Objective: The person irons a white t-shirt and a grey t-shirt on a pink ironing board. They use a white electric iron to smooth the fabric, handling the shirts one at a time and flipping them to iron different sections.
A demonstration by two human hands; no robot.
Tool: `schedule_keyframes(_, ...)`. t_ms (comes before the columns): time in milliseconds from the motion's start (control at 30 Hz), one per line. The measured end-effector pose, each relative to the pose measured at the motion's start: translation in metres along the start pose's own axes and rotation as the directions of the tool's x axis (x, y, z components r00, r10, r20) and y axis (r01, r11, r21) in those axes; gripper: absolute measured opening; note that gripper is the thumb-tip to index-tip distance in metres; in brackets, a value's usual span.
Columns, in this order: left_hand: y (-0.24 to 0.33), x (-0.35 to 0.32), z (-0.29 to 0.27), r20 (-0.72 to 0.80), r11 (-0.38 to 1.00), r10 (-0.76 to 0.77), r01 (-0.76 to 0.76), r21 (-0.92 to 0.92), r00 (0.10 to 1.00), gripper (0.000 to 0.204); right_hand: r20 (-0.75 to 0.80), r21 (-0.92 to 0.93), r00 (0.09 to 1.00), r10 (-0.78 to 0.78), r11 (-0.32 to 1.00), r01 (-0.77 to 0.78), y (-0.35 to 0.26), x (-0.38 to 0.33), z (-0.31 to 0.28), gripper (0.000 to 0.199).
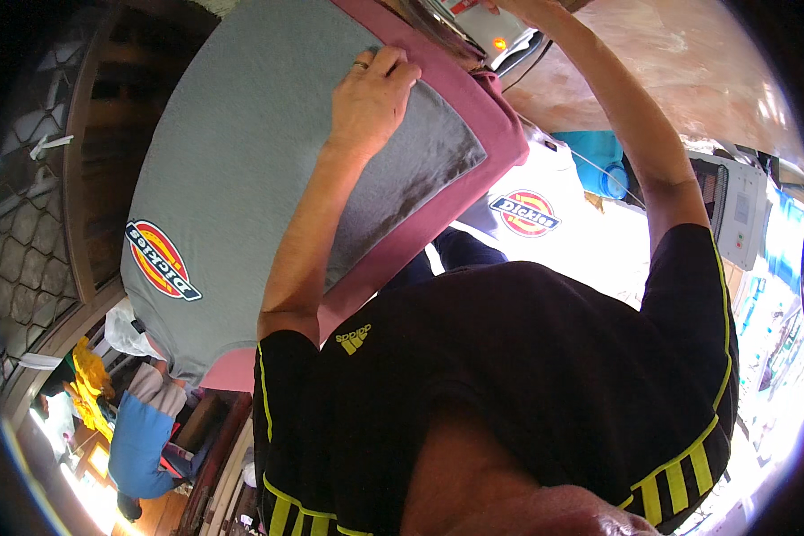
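A grey T-shirt (pixel 241 134) with a red, yellow and dark printed emblem lies over a padded board with a pink cover (pixel 500 134). Near the corner, part of the grey cloth looks darker and shinier. My left hand (pixel 372 98), a ring on one finger, rests on the cloth by the pink border, fingers curled and pinching the shirt's edge. At the top edge my right hand (pixel 520 7) grips a clothes iron (pixel 496 36), cut off by the frame. An orange light glows on its pale body, and its shiny metal side is beside the pink border.
Right of the board are a white T-shirt (pixel 527 213) with the same emblem, a blue container (pixel 607 174) and a pale box-shaped machine (pixel 740 210). A cord (pixel 531 64) runs from the iron. A metal lattice (pixel 31 223) stands left. A person in blue (pixel 143 438) is at lower left.
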State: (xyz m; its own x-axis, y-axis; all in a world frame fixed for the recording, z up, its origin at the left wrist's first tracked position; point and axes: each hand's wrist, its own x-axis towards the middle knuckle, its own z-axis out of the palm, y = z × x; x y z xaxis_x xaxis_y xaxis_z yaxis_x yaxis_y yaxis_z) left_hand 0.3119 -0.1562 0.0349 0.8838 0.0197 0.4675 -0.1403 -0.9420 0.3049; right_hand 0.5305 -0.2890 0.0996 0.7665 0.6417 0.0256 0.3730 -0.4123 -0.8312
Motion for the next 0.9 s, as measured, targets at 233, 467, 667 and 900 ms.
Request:
schedule_keyframes(233, 0.002, -0.008, -0.015, -0.161, 0.990, -0.047, 0.025, -0.140, 0.986, 0.013, -0.217, -0.596, 0.614, -0.759, 0.601, 0.532, 0.002, -0.004, 0.014, 0.037)
schedule_keyframes(467, 0.017, -0.008, -0.050, -0.243, 0.978, -0.131, 0.085, -0.190, 0.961, 0.021, 0.451, -0.029, 0.771, -0.449, 0.856, 0.516, 0.008, -0.060, 0.089, 0.031)
schedule_keyframes(667, 0.024, -0.011, -0.080, -0.077, 0.924, -0.288, 0.256, -0.282, 0.954, 0.024, 0.837, -0.207, 0.547, 0.008, 0.931, 0.302, 0.056, -0.064, 0.120, 0.039)
schedule_keyframes(900, 0.010, -0.121, -0.074, -0.216, 0.904, -0.425, 0.423, -0.057, 0.879, 0.030, 0.865, -0.250, 0.476, 0.156, 0.958, 0.139, 0.091, -0.071, 0.089, 0.048)
